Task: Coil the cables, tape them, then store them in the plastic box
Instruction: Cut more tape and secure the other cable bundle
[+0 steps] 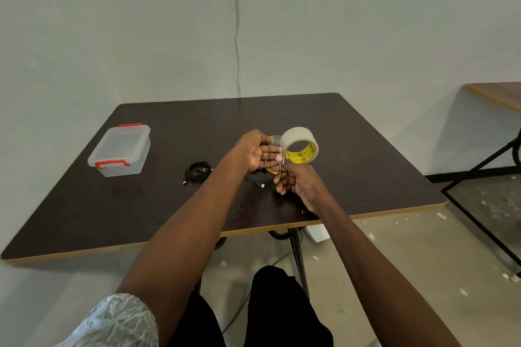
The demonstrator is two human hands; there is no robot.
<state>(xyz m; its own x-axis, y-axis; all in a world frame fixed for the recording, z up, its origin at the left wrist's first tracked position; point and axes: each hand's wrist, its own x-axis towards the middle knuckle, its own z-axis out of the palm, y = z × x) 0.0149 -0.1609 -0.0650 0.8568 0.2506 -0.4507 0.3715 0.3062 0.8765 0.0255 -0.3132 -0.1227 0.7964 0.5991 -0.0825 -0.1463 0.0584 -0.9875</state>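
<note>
Clear tape roll [300,146] held up, seemingly by both hands.

Wall [112,22]: plain, pale grey-green, matt, filling the far half of the view. A thin dark cord [236,36] runs down it, slightly wavy, to the far edge of the table.

Table [352,155]: dark brown top with rounded corners, light wood edge band along the near side, surface scuffed and speckled. Black metal leg [300,256] beneath, near side.

Second table [496,93]: far right, light wood top, only a corner in view, on a black angled frame [479,175].

Floor [408,248]: pale grey-beige, smooth, strewn with small white scraps [463,292], thickest to the right.

Light: soft, even; faint shadow under the second table.
</note>
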